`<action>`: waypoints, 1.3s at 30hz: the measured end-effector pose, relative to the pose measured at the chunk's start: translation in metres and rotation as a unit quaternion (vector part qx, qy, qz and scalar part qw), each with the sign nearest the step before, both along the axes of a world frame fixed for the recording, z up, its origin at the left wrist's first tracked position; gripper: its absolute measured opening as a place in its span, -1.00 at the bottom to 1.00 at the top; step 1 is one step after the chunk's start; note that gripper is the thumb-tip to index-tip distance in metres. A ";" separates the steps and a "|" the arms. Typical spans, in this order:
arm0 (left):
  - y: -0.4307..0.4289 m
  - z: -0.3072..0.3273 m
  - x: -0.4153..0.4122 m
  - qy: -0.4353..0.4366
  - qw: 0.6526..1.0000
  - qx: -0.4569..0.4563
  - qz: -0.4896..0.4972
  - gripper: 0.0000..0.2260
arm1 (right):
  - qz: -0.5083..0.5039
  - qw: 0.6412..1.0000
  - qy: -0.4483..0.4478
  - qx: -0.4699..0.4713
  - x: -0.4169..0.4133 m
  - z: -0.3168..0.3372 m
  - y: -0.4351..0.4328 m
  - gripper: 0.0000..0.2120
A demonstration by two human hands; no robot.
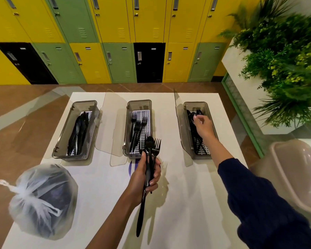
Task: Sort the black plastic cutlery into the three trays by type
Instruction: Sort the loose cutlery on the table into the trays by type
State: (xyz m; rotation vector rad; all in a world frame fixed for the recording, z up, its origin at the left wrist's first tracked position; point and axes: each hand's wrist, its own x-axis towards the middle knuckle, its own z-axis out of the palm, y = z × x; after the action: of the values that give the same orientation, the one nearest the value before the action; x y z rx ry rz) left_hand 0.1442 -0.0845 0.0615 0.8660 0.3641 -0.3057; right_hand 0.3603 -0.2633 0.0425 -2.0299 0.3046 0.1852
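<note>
Left hand grips a bundle of black plastic cutlery — forks, a spoon, a knife — above the white surface, near the middle smoky plastic tray of forks. Right hand hovers over the right tray of spoons, fingers loosely curled; cannot tell if it pinches anything

Straight ahead of the left hand's grip on the cutlery bundle, the middle tray lies open-topped, forks inside. Its raised clear lid walls off the far left, before the left tray. Right of the grip, bare table runs to the right tray, where the right hand hangs over it. Near left sits a tied plastic bag
</note>
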 end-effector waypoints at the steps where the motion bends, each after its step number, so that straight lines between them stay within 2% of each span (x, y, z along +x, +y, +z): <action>1: 0.000 0.001 0.000 -0.001 1.000 0.000 0.003 -0.55 | 0.001 1.000 -0.022 -0.013 -0.005 0.004 0.002 -0.65; 6: 0.006 0.011 0.002 -0.008 0.999 0.030 0.039 -0.70 | 0.065 0.994 -0.092 0.012 -0.064 0.035 0.027 -0.79; 11: 0.023 0.029 0.003 -0.045 0.993 0.039 0.103 -0.72 | 0.085 0.975 -0.199 -0.042 -0.120 0.050 0.048 -0.88; 13: 0.030 0.035 0.003 -0.055 0.988 0.047 0.135 -0.72 | 0.085 0.970 -0.223 -0.037 -0.141 0.056 0.055 -0.90; 14: 0.033 0.036 0.004 -0.062 0.985 0.051 0.151 -0.72 | 0.102 0.971 -0.217 -0.014 -0.151 0.059 0.058 -0.88; 16: 0.038 0.039 0.005 -0.071 0.979 0.058 0.182 -0.71 | 0.196 0.970 -0.133 0.054 -0.171 0.064 0.065 -0.80; 19: 0.042 0.046 0.001 -0.089 0.967 0.074 0.225 -0.70 | 0.397 0.914 0.035 0.077 -0.207 0.066 0.081 -0.76; 21: 0.045 0.048 -0.003 -0.100 0.963 0.085 0.237 -0.70 | 0.444 0.888 0.075 0.092 -0.224 0.063 0.091 -0.87; 24: 0.054 0.045 -0.013 -0.105 0.958 0.102 0.246 -0.68 | 0.435 0.889 0.077 0.121 -0.234 0.057 0.100 -0.88; 26: 0.067 0.041 -0.021 -0.099 0.950 0.148 0.257 -0.67 | 0.435 0.889 0.082 0.115 -0.237 0.052 0.104 -0.87; 29: 0.103 0.034 -0.038 -0.073 0.917 0.251 0.301 -0.66 | 0.448 0.885 0.098 0.078 -0.241 0.039 0.119 -0.89; 32: 0.128 0.028 -0.052 -0.049 0.898 0.297 0.322 -0.65 | 0.422 0.898 0.104 0.071 -0.238 0.027 0.130 -0.94; 34: 0.146 0.022 -0.065 -0.035 0.894 0.302 0.329 -0.66 | 0.414 0.903 0.093 0.064 -0.233 0.025 0.151 -0.93; 39: 0.175 0.003 -0.091 -0.020 0.920 0.240 0.310 -0.74 | 0.375 0.925 0.040 0.037 -0.209 0.032 0.225 -0.86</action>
State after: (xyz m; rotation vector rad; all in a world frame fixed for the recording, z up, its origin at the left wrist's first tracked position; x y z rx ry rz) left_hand 0.0537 0.0902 0.0646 1.1811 0.6697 0.4099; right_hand 0.1513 -0.0386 0.0746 -1.9745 -0.4450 0.7396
